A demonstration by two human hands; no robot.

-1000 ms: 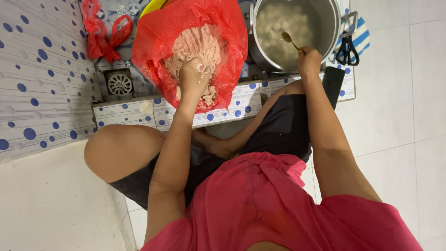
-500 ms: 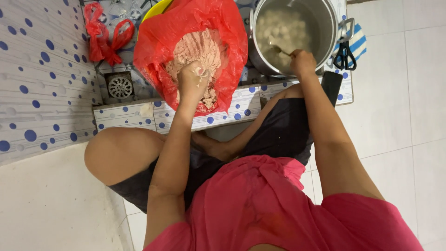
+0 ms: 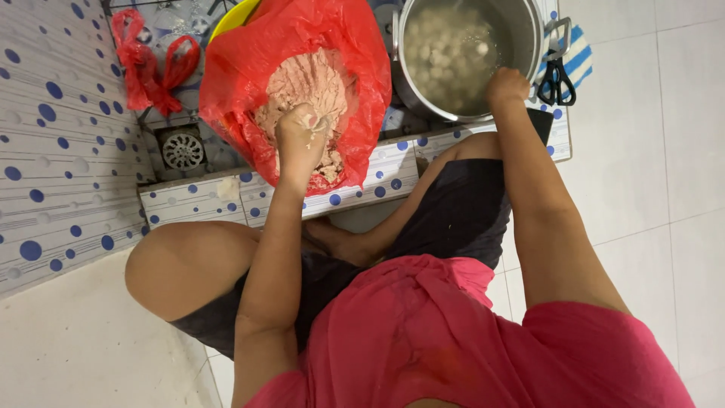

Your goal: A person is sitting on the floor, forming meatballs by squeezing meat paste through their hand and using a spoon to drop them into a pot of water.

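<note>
A red plastic bag (image 3: 374, 91) lies open and holds a mound of pinkish meat paste (image 3: 302, 79). My left hand (image 3: 300, 130) is sunk in the paste, its fingers closed around a lump. To the right stands a large steel pot (image 3: 529, 30) of cloudy water with several pale balls (image 3: 445, 53) floating in it. My right hand (image 3: 507, 85) is a closed fist over the pot's near rim. The spoon it held a moment ago is hidden under the hand.
A round floor drain (image 3: 183, 149) sits left of the bag, with crumpled red bags (image 3: 151, 68) behind it. Black scissors (image 3: 556, 81) lie on a blue striped cloth (image 3: 580, 53) right of the pot. A dotted tile ledge (image 3: 377, 177) runs before my knees.
My right hand has drawn back from the middle of the pot to its near rim, and the spoon is out of sight. My left hand keeps working the paste.
</note>
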